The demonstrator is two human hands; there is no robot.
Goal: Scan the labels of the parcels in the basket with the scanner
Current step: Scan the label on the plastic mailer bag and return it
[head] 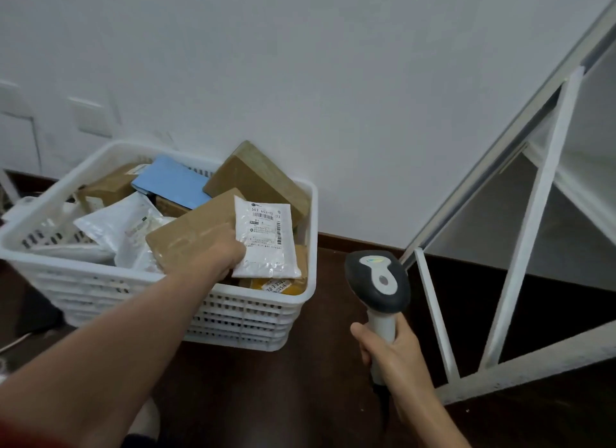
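Note:
A white slatted basket [260,317] stands on the dark floor against the wall, filled with several parcels. My left hand [220,257] reaches into it and grips the left edge of a small white bag parcel [266,247], whose barcode label faces up. Beneath it lies a brown cardboard box [190,231]. Another brown box [256,177], a blue envelope [170,181] and white plastic mailers [113,224] fill the back and left. A yellow parcel [280,286] peeks out at the front right corner. My right hand [393,354] holds the grey-and-black scanner [378,281] upright, to the right of the basket.
A white metal frame with slanted bars [520,247] stands at the right, close to the scanner. The white wall [300,64] rises directly behind the basket. Dark wooden floor [283,391] lies between the basket and me.

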